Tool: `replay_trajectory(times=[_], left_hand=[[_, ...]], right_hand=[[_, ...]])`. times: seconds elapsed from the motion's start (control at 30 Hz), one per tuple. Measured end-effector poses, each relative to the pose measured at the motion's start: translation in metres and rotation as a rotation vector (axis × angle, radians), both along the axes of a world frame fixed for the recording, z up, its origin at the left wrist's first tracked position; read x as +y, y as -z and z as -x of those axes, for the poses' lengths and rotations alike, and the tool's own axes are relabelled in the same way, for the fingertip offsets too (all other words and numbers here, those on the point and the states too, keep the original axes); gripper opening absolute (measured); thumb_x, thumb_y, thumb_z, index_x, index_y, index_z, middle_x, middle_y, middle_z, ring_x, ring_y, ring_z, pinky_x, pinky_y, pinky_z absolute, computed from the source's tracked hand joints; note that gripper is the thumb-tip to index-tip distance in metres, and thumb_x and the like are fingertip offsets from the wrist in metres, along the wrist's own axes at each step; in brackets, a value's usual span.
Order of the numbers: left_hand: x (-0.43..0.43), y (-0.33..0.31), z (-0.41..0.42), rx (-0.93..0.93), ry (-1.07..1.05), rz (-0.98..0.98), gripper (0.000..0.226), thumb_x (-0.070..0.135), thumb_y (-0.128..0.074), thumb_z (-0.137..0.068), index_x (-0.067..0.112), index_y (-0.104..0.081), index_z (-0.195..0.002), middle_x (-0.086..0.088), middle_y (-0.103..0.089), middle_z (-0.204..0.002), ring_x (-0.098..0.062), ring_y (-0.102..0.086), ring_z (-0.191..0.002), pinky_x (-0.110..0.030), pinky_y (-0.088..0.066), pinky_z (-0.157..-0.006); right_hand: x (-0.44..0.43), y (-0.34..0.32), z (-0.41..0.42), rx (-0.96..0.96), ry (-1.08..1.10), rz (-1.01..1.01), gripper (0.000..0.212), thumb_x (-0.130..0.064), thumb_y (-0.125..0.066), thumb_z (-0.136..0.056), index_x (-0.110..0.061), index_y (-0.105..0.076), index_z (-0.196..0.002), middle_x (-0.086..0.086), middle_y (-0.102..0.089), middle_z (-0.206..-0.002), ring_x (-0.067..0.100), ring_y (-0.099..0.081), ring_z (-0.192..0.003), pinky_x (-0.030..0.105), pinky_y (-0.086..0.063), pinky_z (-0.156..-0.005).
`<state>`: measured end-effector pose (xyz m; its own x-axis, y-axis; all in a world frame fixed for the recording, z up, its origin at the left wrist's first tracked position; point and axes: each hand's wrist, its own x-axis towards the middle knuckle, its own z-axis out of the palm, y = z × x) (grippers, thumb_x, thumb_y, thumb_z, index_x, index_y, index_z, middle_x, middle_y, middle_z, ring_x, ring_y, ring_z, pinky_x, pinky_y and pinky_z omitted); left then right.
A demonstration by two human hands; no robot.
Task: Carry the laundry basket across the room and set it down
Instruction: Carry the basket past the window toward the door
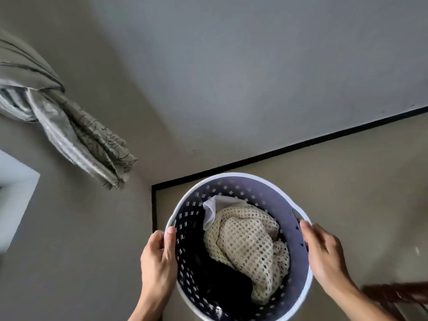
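A round lavender laundry basket [252,188] with a white rim and perforated walls fills the lower middle of the head view. Inside lie a cream mesh garment [247,246], a white cloth [215,209] and dark clothes [208,274]. My left hand [158,258] grips the basket's left rim, thumb inside the wall. My right hand [324,253] grips the right rim by the handle slot. The basket's underside is hidden, so I cannot tell whether it rests on the floor.
The basket is over beige floor [347,181] in a corner edged by a black skirting line [289,149]. Grey walls rise behind and to the left. A knotted grey curtain [69,128] hangs upper left. A dark wooden piece [398,295] shows at lower right.
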<state>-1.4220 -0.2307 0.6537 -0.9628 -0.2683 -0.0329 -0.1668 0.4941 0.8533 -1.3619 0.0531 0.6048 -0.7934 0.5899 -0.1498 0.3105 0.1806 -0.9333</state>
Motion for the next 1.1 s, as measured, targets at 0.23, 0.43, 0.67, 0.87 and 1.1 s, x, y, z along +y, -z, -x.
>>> replay_trajectory(times=[0.23,0.43,0.67,0.87,1.1], left_hand=[[0.066,0.002,0.173,0.017,0.261,-0.04,0.045,0.042,-0.046,-0.092,0.011,-0.036,-0.061,0.003,-0.034,-0.055,-0.013,-0.031,-0.05,-0.029,-0.031,-0.049],[0.153,-0.011,0.293,0.035,0.518,0.015,0.044,0.04,-0.046,-0.094,0.012,-0.04,-0.06,0.002,-0.038,-0.057,-0.015,-0.035,-0.052,-0.03,-0.032,-0.05],[0.291,0.012,0.393,-0.038,0.662,0.015,0.05,0.039,-0.045,-0.095,-0.002,-0.049,-0.068,-0.006,-0.044,-0.06,-0.018,-0.041,-0.056,-0.032,-0.033,-0.053],[0.427,0.006,0.466,-0.007,0.689,0.016,0.042,0.031,-0.05,-0.095,0.006,-0.043,-0.061,-0.005,-0.04,-0.059,-0.017,-0.037,-0.055,-0.035,-0.031,-0.054],[0.562,0.016,0.536,-0.075,0.739,-0.015,0.05,0.038,-0.049,-0.093,-0.005,-0.046,-0.068,-0.007,-0.043,-0.061,-0.019,-0.041,-0.058,-0.037,-0.036,-0.056]], right_hand=[[0.043,-0.009,0.104,-0.003,0.222,-0.008,0.043,-0.029,-0.051,-0.095,0.009,-0.059,-0.077,0.026,-0.055,-0.065,0.032,-0.05,-0.063,0.028,-0.033,-0.054],[0.089,-0.03,0.168,-0.04,0.482,0.144,0.025,-0.037,-0.05,-0.094,-0.025,-0.071,-0.09,0.004,-0.075,-0.088,0.023,-0.068,-0.086,0.042,-0.054,-0.08],[0.193,-0.014,0.24,-0.056,0.66,0.189,0.026,-0.034,-0.049,-0.094,-0.021,-0.07,-0.085,0.008,-0.073,-0.087,0.025,-0.067,-0.086,0.041,-0.052,-0.074],[0.318,-0.018,0.306,-0.039,0.689,0.157,0.029,-0.03,-0.049,-0.095,-0.018,-0.07,-0.079,0.009,-0.073,-0.083,0.029,-0.066,-0.087,0.042,-0.05,-0.078],[0.447,-0.026,0.359,-0.049,0.726,0.076,0.033,-0.032,-0.05,-0.095,-0.009,-0.071,-0.084,0.012,-0.073,-0.082,0.031,-0.067,-0.085,0.046,-0.051,-0.08]])
